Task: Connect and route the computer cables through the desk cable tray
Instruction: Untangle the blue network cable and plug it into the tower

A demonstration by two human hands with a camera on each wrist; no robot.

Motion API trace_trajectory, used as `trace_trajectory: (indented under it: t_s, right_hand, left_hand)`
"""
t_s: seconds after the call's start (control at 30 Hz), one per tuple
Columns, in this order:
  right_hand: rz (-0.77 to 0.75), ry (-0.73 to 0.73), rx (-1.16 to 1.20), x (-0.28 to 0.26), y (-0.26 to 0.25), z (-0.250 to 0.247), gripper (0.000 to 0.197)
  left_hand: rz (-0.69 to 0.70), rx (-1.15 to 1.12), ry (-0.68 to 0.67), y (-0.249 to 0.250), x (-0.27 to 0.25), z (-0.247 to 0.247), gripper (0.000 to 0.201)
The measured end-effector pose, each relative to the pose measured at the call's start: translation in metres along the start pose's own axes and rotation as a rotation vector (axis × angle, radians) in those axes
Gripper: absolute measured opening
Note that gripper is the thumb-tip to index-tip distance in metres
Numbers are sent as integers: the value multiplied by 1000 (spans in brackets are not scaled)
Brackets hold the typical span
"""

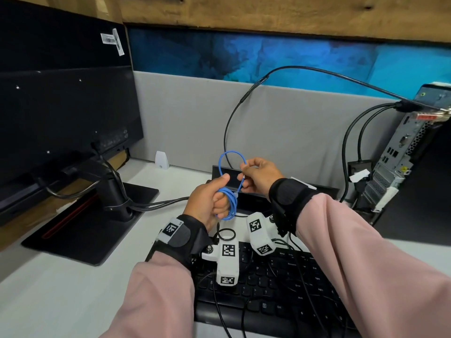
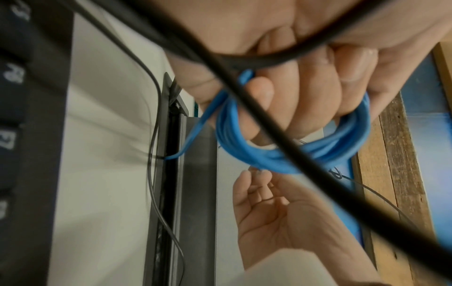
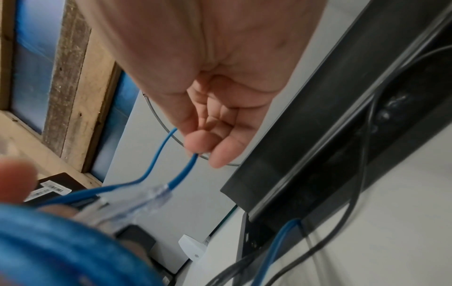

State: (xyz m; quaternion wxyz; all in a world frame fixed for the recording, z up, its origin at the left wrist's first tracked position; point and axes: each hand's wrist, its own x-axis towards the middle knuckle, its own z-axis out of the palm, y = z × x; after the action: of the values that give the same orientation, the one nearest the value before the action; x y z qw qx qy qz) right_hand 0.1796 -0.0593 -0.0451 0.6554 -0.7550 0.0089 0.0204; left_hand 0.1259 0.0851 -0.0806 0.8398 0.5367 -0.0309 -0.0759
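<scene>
We hold a thin blue network cable at the centre of the head frame, most of it wound into a small coil. Our left hand is curled round that coil, fingers passing through the loops, thumb up. Our right hand, just right of it, pinches a loose loop of the same cable between thumb and forefinger; the loop arcs up above both hands. In the right wrist view a clear plastic plug on the cable's end sits below the pinching fingers.

Just behind the hands lies the long black cable tray, set in the white table against a grey fabric partition. In the left wrist view one blue strand runs down into the tray's slot.

Below the hands, at lower centre, is a black keyboard crossed by thin black wires. A black monitor on its stand fills the left of the frame. At the right edge stands a computer tower with black cables plugged in.
</scene>
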Motion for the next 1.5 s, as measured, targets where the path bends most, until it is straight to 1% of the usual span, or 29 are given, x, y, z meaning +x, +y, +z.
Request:
trace_trajectory:
  t_s: [0.1,0.23,0.3,0.37,0.47,0.5,0.57,0.6,0.67,0.7,0.8,0.87,0.93,0.97,1.03,1.07,1.13,1.17,1.27,1.33,1.4,1.5]
  right_hand:
    - [5,-16,10,-2,0,3,12]
    - [-42,13,30,-5,-3,-1,9]
    - [-49,6,25,-6,-4,-3,8]
    - [-57,-12,29,-8,-5,-3,6]
    - [-53,-73,49,-10,-6,1,9]
    - [-46,-104,50,-12,-6,3,8]
    - [-13,-177,48,-16,-6,7,6]
    - [4,-208,38,-18,-6,8,7]
    - [10,-227,-49,-23,-7,10,11]
    - [4,-223,-119,-26,-7,10,14]
    - [-21,-225,-247,-37,-7,12,20]
    - [-44,-147,-309,-46,-7,12,30]
    - [-41,-90,-335,-53,-2,11,39]
    - [-19,-99,-334,-56,2,10,41]
    - [26,-164,-339,-61,12,7,41]
    - [33,-200,-328,-62,18,6,36]
    - [8,-234,-274,-65,24,2,18]
    - [-9,-225,-254,-66,25,0,12]
    - [-62,-155,-211,-70,22,-16,12]
    - [-97,-88,-164,-73,18,-31,11]
    - [-137,-8,-94,-78,16,-48,11]
    - [-191,154,54,-88,14,-72,11]
  left_hand:
    - [27,22,50,1,1,-1,62]
    - [86,93,122,1,3,-4,49]
    - [102,97,125,2,3,-4,47]
    - [118,98,97,2,1,-2,51]
    - [121,107,66,1,-4,6,59]
    - [121,113,65,0,-5,8,58]
    - [115,100,74,0,-5,9,45]
    - [113,87,89,-1,-3,7,45]
    - [122,96,125,-4,1,3,56]
    - [136,109,135,-5,2,1,58]
    - [202,220,165,-6,2,1,56]
    - [235,251,198,-7,6,2,54]
    - [254,119,193,-8,13,2,50]
    - [251,4,177,-8,15,2,47]
    - [224,-212,142,-7,18,4,42]
    - [213,-254,125,-6,17,7,41]
    - [215,-231,111,-7,16,11,40]
    - [226,-199,113,-9,17,13,40]
    - [261,-118,119,-14,18,16,42]
    - [256,-56,95,-18,21,22,41]
    - [241,31,63,-20,23,33,40]
    - [217,166,21,-14,34,47,40]
